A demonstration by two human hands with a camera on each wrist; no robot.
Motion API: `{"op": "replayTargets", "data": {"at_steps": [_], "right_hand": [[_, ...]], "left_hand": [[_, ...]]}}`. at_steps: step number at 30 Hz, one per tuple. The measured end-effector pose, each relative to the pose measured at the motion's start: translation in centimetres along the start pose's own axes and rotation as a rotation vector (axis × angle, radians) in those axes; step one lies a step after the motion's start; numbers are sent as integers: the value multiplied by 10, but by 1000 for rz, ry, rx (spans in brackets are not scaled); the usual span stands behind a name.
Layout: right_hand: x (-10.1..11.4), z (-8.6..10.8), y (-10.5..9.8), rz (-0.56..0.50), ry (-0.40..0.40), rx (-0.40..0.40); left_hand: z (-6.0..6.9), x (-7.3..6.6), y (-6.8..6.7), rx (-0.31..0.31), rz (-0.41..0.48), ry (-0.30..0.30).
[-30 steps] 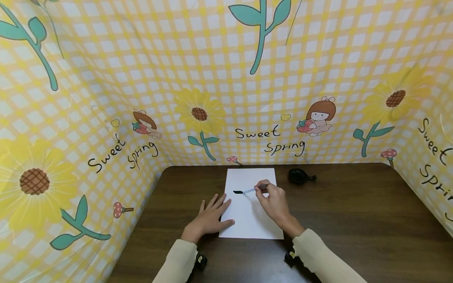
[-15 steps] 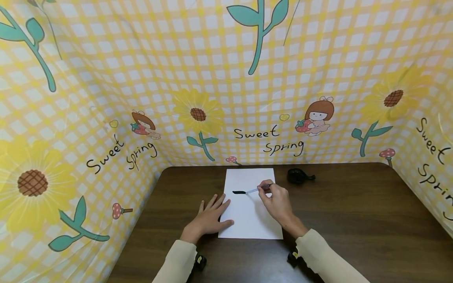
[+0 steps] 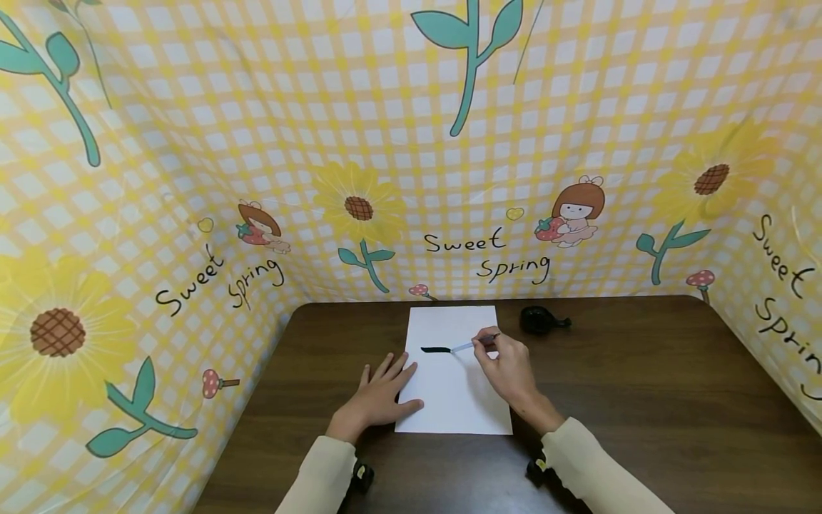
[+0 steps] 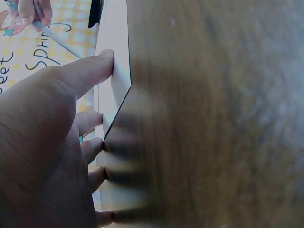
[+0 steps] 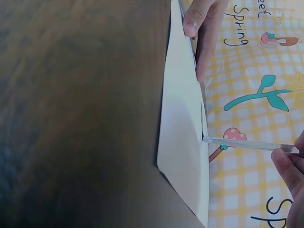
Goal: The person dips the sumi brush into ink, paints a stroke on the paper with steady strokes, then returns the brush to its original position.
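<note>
The black stroke point(image 3: 435, 350) has grown longer over the last second, its end creeping toward the table's right edge, and the right hand point(image 3: 507, 368) has shifted that way with it. That hand pinches a slim, pale pen point(image 3: 464, 347) between thumb and fingers, the tip set at the stroke's right end, so the line looks to be in the making rather than finished. The white paper point(image 3: 449, 400) lies flat near the middle of the table's point(image 3: 642, 392) far edge, with its long sides running away from that edge. On its left side the left hand point(image 3: 379, 392) has stayed put, fingers spread and relaxed, gripping nothing, the thumb resting on the sheet (presumably to steady it). A black, flask-shaped object point(image 3: 539, 320) sits apart from the sheet, toward the table's far right corner; what it is, I cannot tell.
</note>
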State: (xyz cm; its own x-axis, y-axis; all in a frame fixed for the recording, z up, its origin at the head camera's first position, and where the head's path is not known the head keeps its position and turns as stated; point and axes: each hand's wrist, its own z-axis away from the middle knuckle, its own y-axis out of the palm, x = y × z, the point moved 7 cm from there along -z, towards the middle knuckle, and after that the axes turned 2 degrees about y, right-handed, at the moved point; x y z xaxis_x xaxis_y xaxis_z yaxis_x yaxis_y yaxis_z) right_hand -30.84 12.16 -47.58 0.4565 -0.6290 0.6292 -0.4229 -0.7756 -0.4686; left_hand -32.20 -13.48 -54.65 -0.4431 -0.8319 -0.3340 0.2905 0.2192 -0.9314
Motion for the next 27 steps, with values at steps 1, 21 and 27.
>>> {"op": "replayTargets", "data": {"at_steps": [1, 21, 27], "right_hand": [[0, 0, -1, -1, 1, 0], [-4, 1, -13, -18, 3, -18], [-7, 1, -16, 0, 1, -27]], "left_hand": [[0, 0, 0, 0, 0, 0], [0, 0, -1, -2, 6, 1], [1, 0, -1, 0, 1, 0]]}}
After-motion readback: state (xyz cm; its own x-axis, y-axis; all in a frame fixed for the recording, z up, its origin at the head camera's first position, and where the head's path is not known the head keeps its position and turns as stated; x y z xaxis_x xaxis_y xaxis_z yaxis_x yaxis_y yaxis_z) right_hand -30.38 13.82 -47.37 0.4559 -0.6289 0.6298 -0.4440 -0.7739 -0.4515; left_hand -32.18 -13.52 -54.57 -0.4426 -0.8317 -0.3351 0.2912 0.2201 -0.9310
